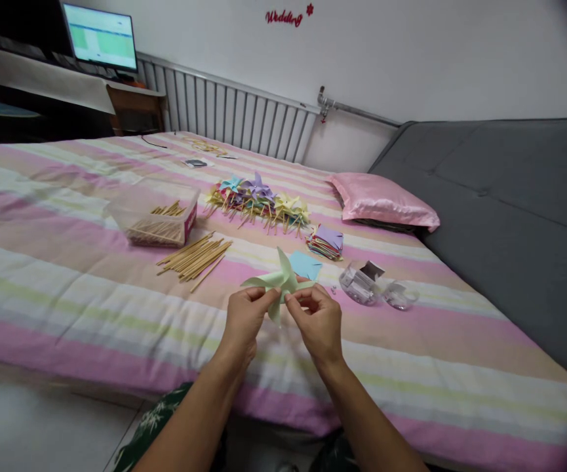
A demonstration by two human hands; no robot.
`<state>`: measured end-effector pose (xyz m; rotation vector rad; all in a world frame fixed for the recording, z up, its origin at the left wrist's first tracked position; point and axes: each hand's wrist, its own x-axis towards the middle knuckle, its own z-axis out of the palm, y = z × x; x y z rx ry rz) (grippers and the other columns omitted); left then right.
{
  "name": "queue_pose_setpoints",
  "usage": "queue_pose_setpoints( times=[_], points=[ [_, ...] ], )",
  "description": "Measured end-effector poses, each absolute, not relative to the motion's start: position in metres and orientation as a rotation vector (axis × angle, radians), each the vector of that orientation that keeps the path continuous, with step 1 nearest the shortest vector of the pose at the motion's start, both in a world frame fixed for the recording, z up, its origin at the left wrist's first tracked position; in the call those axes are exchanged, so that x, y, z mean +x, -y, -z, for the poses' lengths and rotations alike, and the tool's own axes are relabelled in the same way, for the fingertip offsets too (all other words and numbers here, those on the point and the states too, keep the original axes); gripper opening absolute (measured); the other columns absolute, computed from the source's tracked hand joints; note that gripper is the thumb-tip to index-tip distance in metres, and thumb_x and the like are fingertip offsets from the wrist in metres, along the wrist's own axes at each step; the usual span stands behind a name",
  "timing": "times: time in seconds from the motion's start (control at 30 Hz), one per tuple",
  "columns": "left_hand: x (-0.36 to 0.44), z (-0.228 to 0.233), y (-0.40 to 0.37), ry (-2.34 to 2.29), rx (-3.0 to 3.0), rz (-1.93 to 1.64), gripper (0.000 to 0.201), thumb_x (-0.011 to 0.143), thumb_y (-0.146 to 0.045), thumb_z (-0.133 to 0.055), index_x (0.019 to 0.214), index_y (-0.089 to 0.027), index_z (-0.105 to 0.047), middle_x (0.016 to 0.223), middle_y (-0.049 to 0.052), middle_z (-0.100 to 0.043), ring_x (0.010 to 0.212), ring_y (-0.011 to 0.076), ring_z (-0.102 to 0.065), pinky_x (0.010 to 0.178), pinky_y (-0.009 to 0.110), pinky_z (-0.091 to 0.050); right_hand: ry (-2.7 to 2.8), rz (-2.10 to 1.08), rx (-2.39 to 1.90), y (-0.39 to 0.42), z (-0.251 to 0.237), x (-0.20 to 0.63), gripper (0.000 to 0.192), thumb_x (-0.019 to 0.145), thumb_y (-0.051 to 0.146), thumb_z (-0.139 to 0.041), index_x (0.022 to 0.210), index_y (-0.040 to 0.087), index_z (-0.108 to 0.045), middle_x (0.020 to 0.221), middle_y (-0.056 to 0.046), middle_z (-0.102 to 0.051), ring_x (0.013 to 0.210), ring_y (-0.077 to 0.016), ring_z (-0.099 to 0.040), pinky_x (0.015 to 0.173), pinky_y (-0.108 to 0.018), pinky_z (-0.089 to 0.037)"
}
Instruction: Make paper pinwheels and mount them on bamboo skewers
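Both hands together: left hand [244, 319] and right hand [318, 319] pinching a pale green paper pinwheel [279, 280] at its centre, lifted above the bed's [67, 288] near edge, keeping folded blades gathered. Loose sticks [195, 257] just beyond, within reach.

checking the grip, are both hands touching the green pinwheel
Touching. The head view shows left hand and right hand pinching the green pinwheel at its centre.

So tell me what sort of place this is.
Most likely a bedroom used for craft work: a striped bed, a pink pillow, a radiator, and both hands on a green paper pinwheel.
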<state>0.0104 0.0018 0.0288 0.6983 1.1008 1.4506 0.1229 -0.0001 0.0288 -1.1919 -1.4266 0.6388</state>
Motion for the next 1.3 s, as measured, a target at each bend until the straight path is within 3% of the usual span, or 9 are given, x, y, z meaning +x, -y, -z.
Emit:
queue_pose_setpoints(
  times=[0.1,0.27,0.7,1.1,1.3],
  points=[
    [0.01,-0.028,-0.002,-1.103,0.73,-1.454,0.019,0.055,-0.027,-0.074,0.052,-0.012,-0.064,0.047,-0.003,-0.052,0.049,0.0077,-0.043,0.049,0.02,-0.03,1.441,-0.67,-1.187,-0.002,-0.029,0.126,0.011,0.072,0.025,-0.063,0.064,0.017,-0.064,0.073,-0.004,-0.058,0.088,-0.0199,-0.061,0.056,-0.021,-0.049],
    [0.01,-0.027,-0.003,-1.095,0.767,-1.443,0.019,0.056,-0.029,-0.074,0.055,-0.011,-0.067,0.051,-0.001,-0.056,0.052,0.0093,-0.046,0.052,0.021,-0.033,1.428,-0.763,-1.241,-0.005,-0.025,0.131,0.018,0.071,0.033,-0.064,0.066,0.016,-0.066,0.069,-0.001,-0.056,0.058,-0.0119,-0.058,0.053,-0.023,-0.047],
    [0.011,-0.024,-0.004,-1.159,0.84,-1.431,0.022,0.056,-0.03,-0.074,0.052,-0.01,-0.066,0.046,-0.002,-0.051,0.048,0.0077,-0.042,0.048,0.02,-0.029,1.439,-0.747,-1.273,-0.008,-0.025,0.133,0.021,0.07,0.035,-0.065,0.064,0.016,-0.067,0.067,-0.002,-0.06,0.06,-0.0131,-0.057,0.056,-0.024,-0.045],
    [0.012,-0.025,-0.004,-1.228,0.859,-1.415,0.022,0.057,-0.029,-0.07,0.049,-0.011,-0.06,0.043,-0.004,-0.047,0.044,0.0067,-0.038,0.044,0.02,-0.026,1.458,-0.891,-1.255,-0.007,-0.023,0.137,0.022,0.07,0.037,-0.064,0.065,0.016,-0.066,0.071,-0.004,-0.064,0.059,-0.0138,-0.058,0.05,-0.023,-0.043],
    [0.013,-0.027,-0.002,-1.282,0.829,-1.407,0.02,0.056,-0.027,-0.067,0.047,-0.013,-0.055,0.043,-0.005,-0.044,0.043,0.0064,-0.036,0.042,0.02,-0.024,1.374,-0.848,-1.23,-0.006,-0.023,0.135,0.02,0.066,0.033,-0.067,0.069,0.017,-0.056,0.095,-0.007,-0.065,0.07,-0.0155,-0.061,0.057,-0.025,-0.045]
  ],
)
